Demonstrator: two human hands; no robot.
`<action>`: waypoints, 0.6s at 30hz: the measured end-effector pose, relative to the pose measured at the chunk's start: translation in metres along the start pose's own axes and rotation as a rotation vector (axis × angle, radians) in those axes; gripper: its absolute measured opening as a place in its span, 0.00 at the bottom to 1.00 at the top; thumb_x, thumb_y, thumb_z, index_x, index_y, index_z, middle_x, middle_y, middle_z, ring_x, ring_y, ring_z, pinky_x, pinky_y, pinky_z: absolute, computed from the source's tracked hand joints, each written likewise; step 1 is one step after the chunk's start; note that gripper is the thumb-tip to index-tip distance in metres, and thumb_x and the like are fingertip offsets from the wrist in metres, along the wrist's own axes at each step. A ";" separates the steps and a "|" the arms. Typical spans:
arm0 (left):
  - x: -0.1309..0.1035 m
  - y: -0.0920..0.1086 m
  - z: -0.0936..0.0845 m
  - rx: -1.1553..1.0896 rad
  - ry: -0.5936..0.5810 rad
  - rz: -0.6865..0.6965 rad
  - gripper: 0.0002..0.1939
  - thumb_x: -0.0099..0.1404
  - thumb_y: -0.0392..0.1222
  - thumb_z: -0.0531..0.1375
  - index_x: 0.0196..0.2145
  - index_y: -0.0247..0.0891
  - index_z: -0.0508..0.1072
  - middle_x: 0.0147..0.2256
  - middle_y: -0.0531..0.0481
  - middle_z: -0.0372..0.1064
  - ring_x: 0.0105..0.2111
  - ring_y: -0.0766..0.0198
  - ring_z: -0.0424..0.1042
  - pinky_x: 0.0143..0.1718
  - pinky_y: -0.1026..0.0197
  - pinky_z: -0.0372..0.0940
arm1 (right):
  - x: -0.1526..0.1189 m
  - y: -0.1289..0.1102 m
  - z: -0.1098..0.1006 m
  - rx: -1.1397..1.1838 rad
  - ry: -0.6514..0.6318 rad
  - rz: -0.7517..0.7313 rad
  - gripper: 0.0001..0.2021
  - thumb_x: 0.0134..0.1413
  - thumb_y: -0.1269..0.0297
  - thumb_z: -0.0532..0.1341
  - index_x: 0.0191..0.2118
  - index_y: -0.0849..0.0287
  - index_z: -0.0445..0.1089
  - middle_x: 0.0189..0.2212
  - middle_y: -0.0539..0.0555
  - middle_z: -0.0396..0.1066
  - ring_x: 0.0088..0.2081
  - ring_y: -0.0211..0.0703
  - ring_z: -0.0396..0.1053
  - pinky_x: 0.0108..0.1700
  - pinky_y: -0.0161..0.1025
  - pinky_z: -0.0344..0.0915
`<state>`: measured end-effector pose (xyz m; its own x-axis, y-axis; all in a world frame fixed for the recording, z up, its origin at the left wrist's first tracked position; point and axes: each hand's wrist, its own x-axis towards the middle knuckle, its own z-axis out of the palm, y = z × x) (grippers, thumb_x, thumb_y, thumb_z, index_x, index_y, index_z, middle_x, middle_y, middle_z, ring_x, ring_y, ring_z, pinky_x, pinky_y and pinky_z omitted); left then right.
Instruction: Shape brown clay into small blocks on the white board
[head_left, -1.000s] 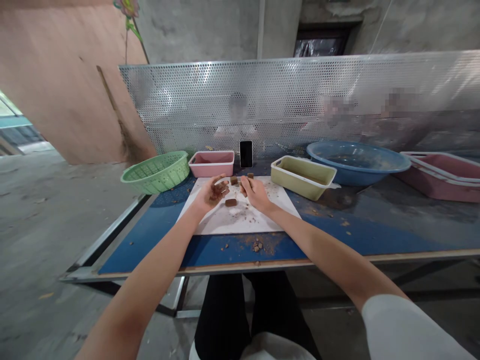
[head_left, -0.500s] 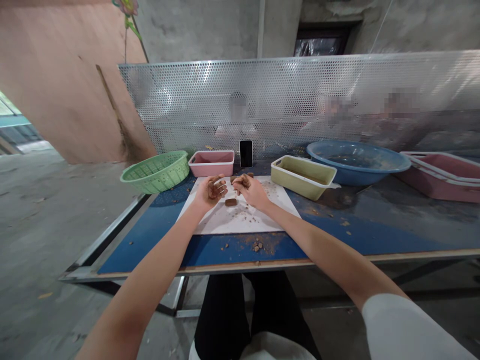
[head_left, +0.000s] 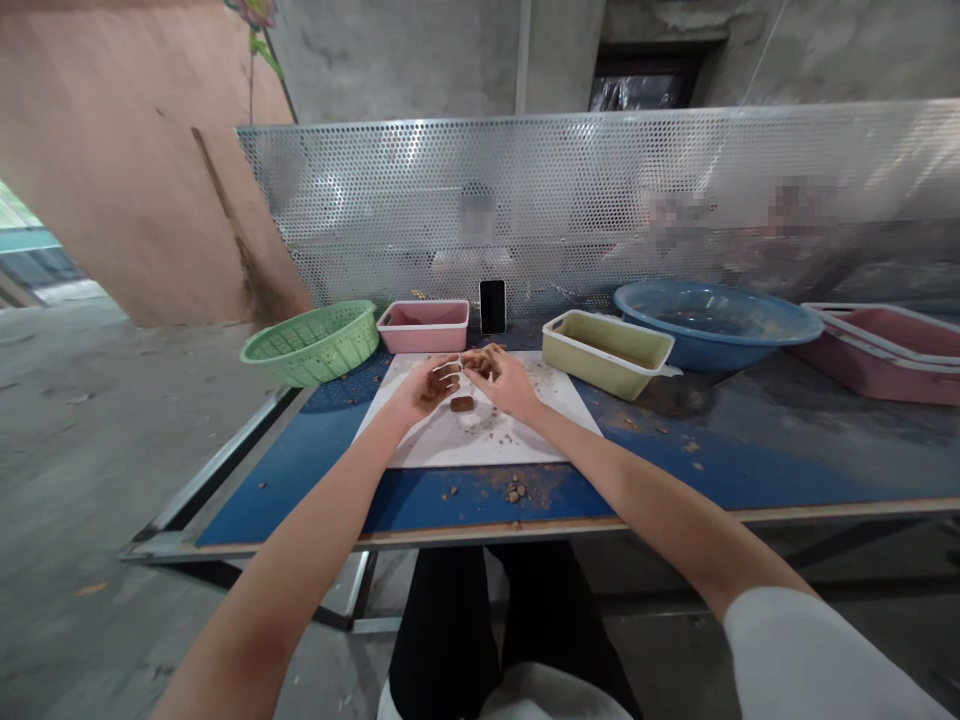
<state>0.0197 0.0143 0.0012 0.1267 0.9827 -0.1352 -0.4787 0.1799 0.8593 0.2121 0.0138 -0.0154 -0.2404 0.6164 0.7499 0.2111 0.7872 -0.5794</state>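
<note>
Two clay-smeared hands are hovering over a white sheet, the left hand (head_left: 433,386) loosely spread, the right hand (head_left: 495,375) curling its fingers, its grip unclear, while a brown block (head_left: 462,404) is lying just on their near side on the sheet (head_left: 480,445) and a phone (head_left: 493,307) is standing on the far side, between a pink basket (head_left: 424,328) and a green bin (head_left: 606,362)

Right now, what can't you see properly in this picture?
- What the right hand has: head view, its fingers hide it.
- Flower: head view, cut off by the top edge.
- Far-right pink bins: head view, cut off by the right edge.
- Shapes on the mesh: head view, too blurry.
</note>
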 end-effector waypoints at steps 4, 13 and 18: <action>0.001 -0.008 -0.003 0.102 -0.144 0.033 0.14 0.57 0.40 0.76 0.40 0.34 0.83 0.37 0.45 0.81 0.31 0.64 0.78 0.35 0.63 0.72 | -0.002 0.001 0.002 0.056 0.012 0.051 0.15 0.63 0.52 0.66 0.47 0.56 0.73 0.36 0.53 0.75 0.32 0.41 0.69 0.39 0.41 0.69; 0.001 -0.012 -0.008 0.117 -0.217 0.003 0.16 0.57 0.43 0.77 0.40 0.33 0.83 0.34 0.45 0.79 0.30 0.62 0.78 0.35 0.61 0.74 | -0.002 0.010 0.000 -0.095 0.015 -0.065 0.11 0.65 0.54 0.65 0.45 0.55 0.77 0.39 0.54 0.67 0.37 0.44 0.66 0.43 0.44 0.71; 0.006 -0.014 -0.014 0.122 -0.223 0.017 0.13 0.58 0.42 0.77 0.36 0.32 0.82 0.30 0.48 0.76 0.28 0.65 0.74 0.32 0.64 0.71 | -0.003 0.014 0.001 -0.113 0.008 -0.086 0.13 0.64 0.56 0.68 0.50 0.56 0.77 0.41 0.54 0.64 0.36 0.42 0.65 0.45 0.44 0.71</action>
<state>0.0145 0.0188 -0.0184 0.3150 0.9489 -0.0200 -0.3752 0.1438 0.9157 0.2152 0.0232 -0.0258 -0.2550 0.5464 0.7977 0.2957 0.8296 -0.4737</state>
